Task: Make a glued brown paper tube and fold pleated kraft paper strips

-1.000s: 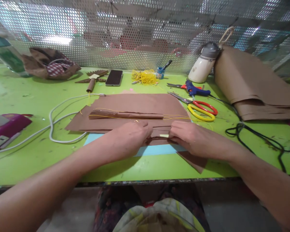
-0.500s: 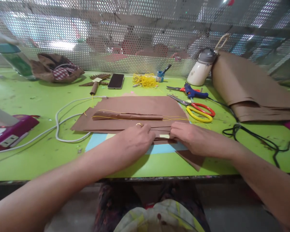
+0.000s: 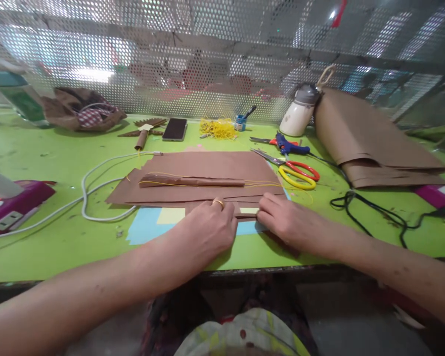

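Between my two hands stretches a narrow folded piece of brown paper (image 3: 246, 215), low over the blue and yellow sheets. My left hand (image 3: 215, 225), with a ring on one finger, is closed on its left part. The right end is pinched in my right hand (image 3: 280, 216); the fingertips are partly hidden. Just beyond lies a stack of brown paper sheets (image 3: 207, 163), with a long rolled brown paper piece (image 3: 193, 182) and thin yellow strings (image 3: 261, 184) on top. A blue sheet (image 3: 143, 225) and a pale yellow sheet (image 3: 171, 215) show underneath.
Right of the stack lie scissors (image 3: 298, 176) and a blue glue gun (image 3: 289, 146) with a black cord. A white cable (image 3: 84, 190) curves on the left near a purple power strip (image 3: 25, 202). Behind stand a phone (image 3: 174, 129), yellow shreds (image 3: 218, 128) and a white bottle (image 3: 298, 113).
Both hands have come slightly nearer the table's front edge, and my left fingers are curled tighter. The folded strip looks narrower. The brown flap under my right hand is now mostly hidden.
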`<state>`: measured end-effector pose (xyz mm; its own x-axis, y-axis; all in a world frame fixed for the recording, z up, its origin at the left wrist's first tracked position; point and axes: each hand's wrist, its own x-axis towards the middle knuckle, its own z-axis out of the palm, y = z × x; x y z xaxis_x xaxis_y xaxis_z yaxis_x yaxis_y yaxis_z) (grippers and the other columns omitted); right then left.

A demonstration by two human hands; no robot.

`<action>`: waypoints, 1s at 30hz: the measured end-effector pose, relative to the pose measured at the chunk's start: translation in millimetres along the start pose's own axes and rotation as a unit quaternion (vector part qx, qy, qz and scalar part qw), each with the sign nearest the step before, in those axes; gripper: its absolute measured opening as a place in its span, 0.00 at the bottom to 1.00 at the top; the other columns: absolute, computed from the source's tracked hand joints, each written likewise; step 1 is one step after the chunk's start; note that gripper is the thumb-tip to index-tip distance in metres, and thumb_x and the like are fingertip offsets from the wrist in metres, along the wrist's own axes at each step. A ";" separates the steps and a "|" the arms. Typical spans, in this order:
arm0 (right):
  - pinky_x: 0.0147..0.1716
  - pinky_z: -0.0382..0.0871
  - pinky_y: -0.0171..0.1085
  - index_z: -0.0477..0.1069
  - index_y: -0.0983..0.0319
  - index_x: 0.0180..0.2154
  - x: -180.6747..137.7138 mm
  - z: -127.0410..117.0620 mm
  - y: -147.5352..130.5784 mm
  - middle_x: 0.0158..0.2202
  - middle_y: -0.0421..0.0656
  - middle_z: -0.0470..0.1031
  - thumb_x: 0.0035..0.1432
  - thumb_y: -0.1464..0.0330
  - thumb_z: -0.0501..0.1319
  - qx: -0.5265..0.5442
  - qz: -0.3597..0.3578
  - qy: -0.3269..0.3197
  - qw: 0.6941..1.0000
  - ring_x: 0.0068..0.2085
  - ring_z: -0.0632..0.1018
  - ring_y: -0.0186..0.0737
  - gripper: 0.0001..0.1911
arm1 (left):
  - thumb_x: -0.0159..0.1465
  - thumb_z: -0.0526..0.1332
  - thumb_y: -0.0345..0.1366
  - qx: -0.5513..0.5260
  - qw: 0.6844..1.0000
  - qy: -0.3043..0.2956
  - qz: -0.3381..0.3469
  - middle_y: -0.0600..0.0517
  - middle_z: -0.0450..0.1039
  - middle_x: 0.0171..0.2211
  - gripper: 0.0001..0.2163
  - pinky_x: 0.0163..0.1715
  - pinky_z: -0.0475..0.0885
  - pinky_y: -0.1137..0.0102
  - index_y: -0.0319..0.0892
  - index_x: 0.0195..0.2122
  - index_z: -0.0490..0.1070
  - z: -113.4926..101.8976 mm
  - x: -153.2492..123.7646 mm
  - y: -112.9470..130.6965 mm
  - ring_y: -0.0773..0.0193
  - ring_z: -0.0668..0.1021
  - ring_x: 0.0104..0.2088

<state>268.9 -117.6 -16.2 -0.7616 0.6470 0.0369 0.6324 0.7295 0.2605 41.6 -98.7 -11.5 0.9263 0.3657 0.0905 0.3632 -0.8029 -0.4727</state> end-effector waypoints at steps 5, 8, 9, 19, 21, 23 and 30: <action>0.34 0.62 0.40 0.68 0.66 0.33 -4.0 6.9 -2.2 0.34 0.49 0.67 0.62 0.77 0.51 0.000 0.014 0.043 0.999 0.37 0.65 0.45 0.08 | 0.57 0.55 0.25 -0.116 0.993 -0.006 -0.025 0.47 0.72 0.32 0.11 0.24 0.62 0.67 0.38 0.39 0.71 -6.1 4.1 -20.4 0.58 0.73 0.28; 0.34 0.63 0.40 0.68 0.67 0.33 -5.0 5.0 -0.7 0.34 0.50 0.67 0.62 0.78 0.50 0.033 0.025 0.079 0.996 0.36 0.65 0.44 0.10 | 0.61 0.55 0.34 -0.255 0.962 -0.031 -0.091 0.47 0.74 0.30 0.09 0.26 0.62 0.70 0.39 0.29 0.73 -12.6 13.6 -43.1 0.62 0.73 0.26; 0.35 0.63 0.40 0.68 0.67 0.33 -4.9 3.3 -0.1 0.35 0.50 0.67 0.62 0.78 0.50 0.042 0.027 0.093 0.994 0.36 0.65 0.44 0.10 | 0.63 0.53 0.36 -0.311 0.943 -0.031 -0.117 0.49 0.74 0.28 0.12 0.26 0.61 0.71 0.39 0.28 0.74 -14.1 17.5 -49.8 0.64 0.72 0.25; 0.36 0.63 0.42 0.67 0.66 0.31 0.6 -18.0 1.0 0.34 0.48 0.66 0.64 0.76 0.48 0.050 0.032 0.157 0.986 0.36 0.64 0.44 0.11 | 0.65 0.53 0.44 -0.647 0.744 -0.140 -0.089 0.51 0.75 0.23 0.17 0.25 0.64 0.74 0.39 0.28 0.76 -23.9 31.4 -61.3 0.67 0.71 0.23; 0.36 0.63 0.42 0.66 0.65 0.30 3.0 -21.4 1.2 0.33 0.48 0.66 0.63 0.76 0.49 0.037 0.034 0.157 0.986 0.36 0.63 0.43 0.12 | 0.64 0.55 0.47 -0.713 0.675 -0.165 -0.090 0.50 0.75 0.24 0.18 0.23 0.64 0.74 0.39 0.28 0.76 -23.0 29.9 -59.1 0.68 0.70 0.22; 0.36 0.63 0.42 0.66 0.65 0.29 6.0 -24.1 2.4 0.33 0.48 0.66 0.63 0.76 0.49 0.040 0.036 0.161 0.985 0.36 0.64 0.44 0.12 | 0.62 0.57 0.47 -0.768 0.606 -0.168 -0.117 0.50 0.75 0.23 0.17 0.22 0.62 0.74 0.38 0.27 0.74 -19.2 29.0 -57.4 0.69 0.69 0.21; 0.45 0.68 0.41 0.69 0.64 0.47 12.3 -30.6 30.4 0.45 0.48 0.70 0.55 0.79 0.56 0.343 0.092 0.193 0.915 0.45 0.71 0.41 0.17 | 0.57 0.64 0.44 -0.810 0.533 -0.142 -0.197 0.53 0.73 0.20 0.14 0.21 0.60 0.76 0.35 0.28 0.72 -3.9 29.3 -60.8 0.73 0.68 0.19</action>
<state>274.4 -94.2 21.7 -0.5426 0.7434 0.3911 0.5950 0.6688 -0.4457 47.0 -41.0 23.3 0.7772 0.5286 -0.3414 0.3463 0.0938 0.9334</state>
